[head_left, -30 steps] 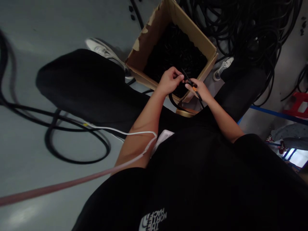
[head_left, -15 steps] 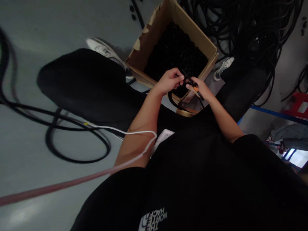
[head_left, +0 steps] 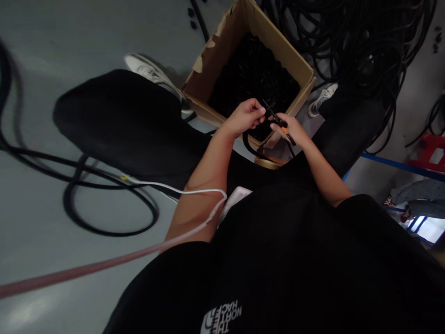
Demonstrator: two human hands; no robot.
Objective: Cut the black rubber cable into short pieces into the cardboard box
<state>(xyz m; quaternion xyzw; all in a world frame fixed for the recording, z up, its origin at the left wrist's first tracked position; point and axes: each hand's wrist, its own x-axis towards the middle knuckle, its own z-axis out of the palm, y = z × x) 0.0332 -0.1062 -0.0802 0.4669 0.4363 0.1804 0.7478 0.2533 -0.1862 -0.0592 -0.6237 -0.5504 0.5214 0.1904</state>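
Note:
Over the near edge of the cardboard box (head_left: 288, 41), my left hand (head_left: 245, 116) is closed with thumb and fingertips pinched on a black cable (head_left: 249, 147). The cable bends down below the hand toward my lap; its end at the fingertips is too dark to make out. Close by on the right, my right hand (head_left: 290, 129) is wrapped round a slim black tool with an orange part (head_left: 274, 117). Its pointed end reaches up and left past my left fingertips. Many short black pieces (head_left: 253, 65) lie inside the box.
The box stands on the grey floor between my legs. A large heap of black cable (head_left: 347, 37) lies at upper right, and a looped black cable (head_left: 114, 232) at left. A white cord (head_left: 167, 186) crosses my left arm. A red crate (head_left: 429, 150) is at far right.
The tool in my right hand has tilted slightly, showing more of its pointed end beside the left fingertips. My left hand has barely moved and keeps its pinch.

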